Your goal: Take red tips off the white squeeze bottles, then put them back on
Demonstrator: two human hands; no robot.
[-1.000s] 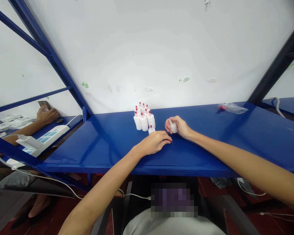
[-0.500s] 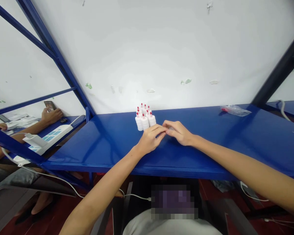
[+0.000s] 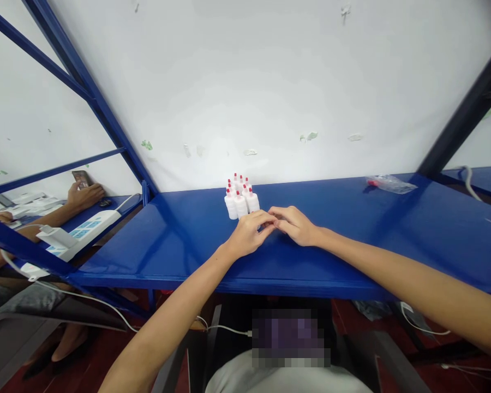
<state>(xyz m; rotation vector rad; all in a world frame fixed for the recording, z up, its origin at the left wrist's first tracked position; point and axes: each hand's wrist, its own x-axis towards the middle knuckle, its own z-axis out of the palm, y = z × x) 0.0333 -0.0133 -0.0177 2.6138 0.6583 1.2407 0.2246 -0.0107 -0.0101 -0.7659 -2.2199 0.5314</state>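
My left hand [image 3: 249, 233] and my right hand [image 3: 297, 225] meet fingertip to fingertip on the blue shelf [image 3: 180, 240], both with fingers curled in a pinch. What sits between them is almost fully hidden; earlier my right hand held a small white bottle. Just beyond my left fingers stands a tight cluster of several small white bottles with red caps [image 3: 239, 199], upright near the white wall.
A clear plastic bag with red bits [image 3: 389, 183] lies at the shelf's back right. On the neighbouring shelf to the left are a white power strip [image 3: 82, 229] with cables and another person's hand holding a phone [image 3: 85, 194]. Blue frame struts [image 3: 94, 103] slant up at the left.
My right hand, which held a white bottle up, has come down and left to meet my left hand. A single bottle that stood in front of the cluster is now hidden behind my fingers.
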